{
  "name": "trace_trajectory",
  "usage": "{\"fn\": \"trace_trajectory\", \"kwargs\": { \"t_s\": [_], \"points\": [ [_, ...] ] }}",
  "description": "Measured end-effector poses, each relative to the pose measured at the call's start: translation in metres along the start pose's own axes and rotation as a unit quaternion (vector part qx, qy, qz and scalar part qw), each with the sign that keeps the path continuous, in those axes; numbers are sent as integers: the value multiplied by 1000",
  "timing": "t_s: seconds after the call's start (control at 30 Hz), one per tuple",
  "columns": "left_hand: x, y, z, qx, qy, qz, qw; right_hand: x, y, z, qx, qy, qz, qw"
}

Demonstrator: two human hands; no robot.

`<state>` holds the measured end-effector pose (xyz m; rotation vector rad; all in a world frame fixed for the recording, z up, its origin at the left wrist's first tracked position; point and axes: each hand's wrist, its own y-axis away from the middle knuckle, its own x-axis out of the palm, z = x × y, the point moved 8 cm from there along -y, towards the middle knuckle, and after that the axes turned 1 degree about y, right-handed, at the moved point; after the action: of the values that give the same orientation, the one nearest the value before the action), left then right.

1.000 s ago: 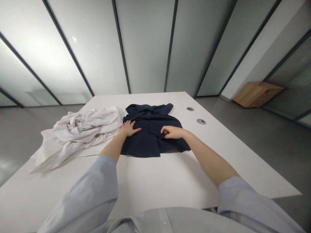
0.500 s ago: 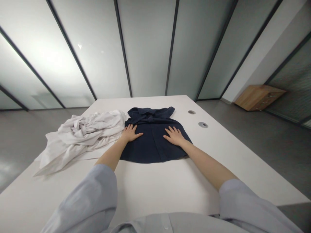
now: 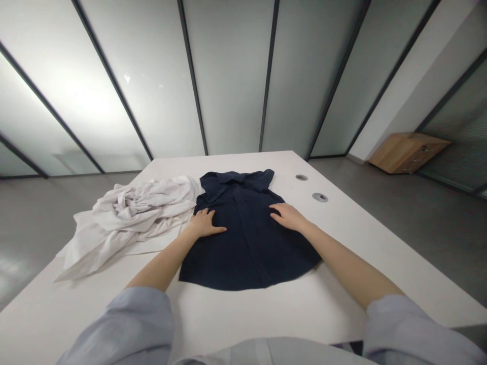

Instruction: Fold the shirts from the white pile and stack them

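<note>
A dark navy shirt (image 3: pixel 243 243) lies front up on the white table, its collar at the far end and its curved hem toward me. Down its middle runs the button placket. My left hand (image 3: pixel 203 223) rests flat on the shirt's left side with fingers spread. On the right side, my right hand (image 3: pixel 289 218) touches the cloth, palm down, fingers stretched out and slightly bent. Neither hand grips anything that I can see. Close by my left hand is a heap of crumpled white cloth (image 3: pixel 148 208).
The white table (image 3: pixel 380 263) has two round cable holes, a far one (image 3: pixel 302 177) and a nearer one (image 3: pixel 320 197), along its right side. Beyond it stands a frosted glass wall (image 3: pixel 232 76). A wooden cabinet (image 3: pixel 407 152) is on the floor at the right.
The shirt has been drawn toward me and smoothed out; the bunched folds below the collar are gone. Both hands came nearer, the right one also moving outward.
</note>
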<state>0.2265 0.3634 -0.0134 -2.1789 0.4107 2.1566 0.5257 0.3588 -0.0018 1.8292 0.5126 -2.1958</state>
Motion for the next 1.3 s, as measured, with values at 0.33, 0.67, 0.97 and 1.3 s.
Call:
{"fn": "trace_trajectory", "kwargs": {
  "t_s": [0.33, 0.67, 0.97, 1.3],
  "points": [
    [6, -35, -3, -27, 21, -78, 996, 31, -6, -33, 140, 22, 22, 990],
    [10, -34, -3, -23, 10, -66, 997, -2, 9, -92, 325, 29, -10, 945],
    [13, -25, -6, -42, 7, -40, 998, -6, 28, -91, 290, -43, 6, 956],
    [-19, -16, -20, 6, -4, -47, 999, -28, 20, -81, 182, -220, -16, 958]
  ]
}}
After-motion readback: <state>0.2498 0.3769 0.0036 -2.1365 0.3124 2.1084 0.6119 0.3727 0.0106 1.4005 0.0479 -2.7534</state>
